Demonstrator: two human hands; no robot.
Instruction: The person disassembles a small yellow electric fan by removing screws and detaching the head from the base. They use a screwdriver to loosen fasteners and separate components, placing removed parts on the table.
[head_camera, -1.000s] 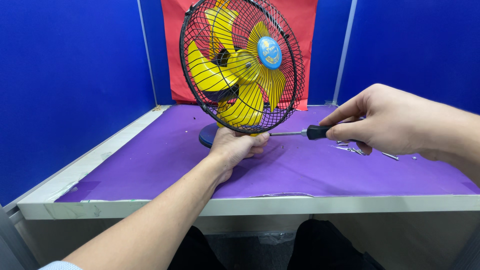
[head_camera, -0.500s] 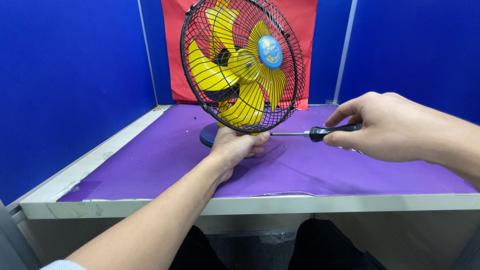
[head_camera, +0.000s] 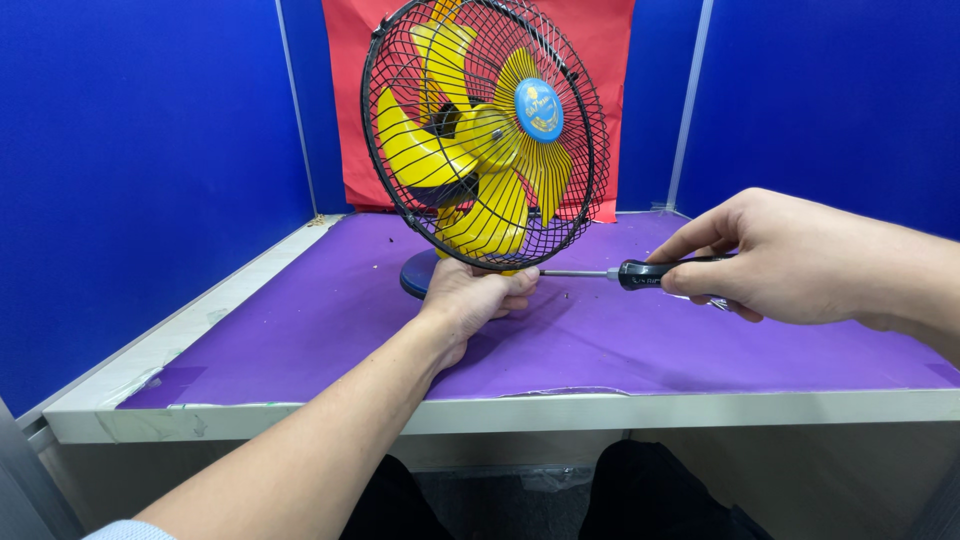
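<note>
A table fan (head_camera: 485, 130) with yellow blades, a blue hub and a black wire cage stands on a blue base (head_camera: 417, 274) on the purple-covered table (head_camera: 330, 330). My left hand (head_camera: 472, 298) grips the bottom rim of the cage from below. My right hand (head_camera: 775, 257) holds a black-handled screwdriver (head_camera: 640, 273) level, with its metal shaft pointing left and its tip at the lower edge of the cage, just above my left fingers.
Blue partition walls (head_camera: 140, 170) close in the left, back and right sides, with a red cloth (head_camera: 600, 90) hanging behind the fan. The table's pale front edge (head_camera: 600, 410) runs across near me. Small specks lie on the purple cover.
My right hand has shifted slightly on the screwdriver handle, fingers turned around it. The fan and my left hand stay in place.
</note>
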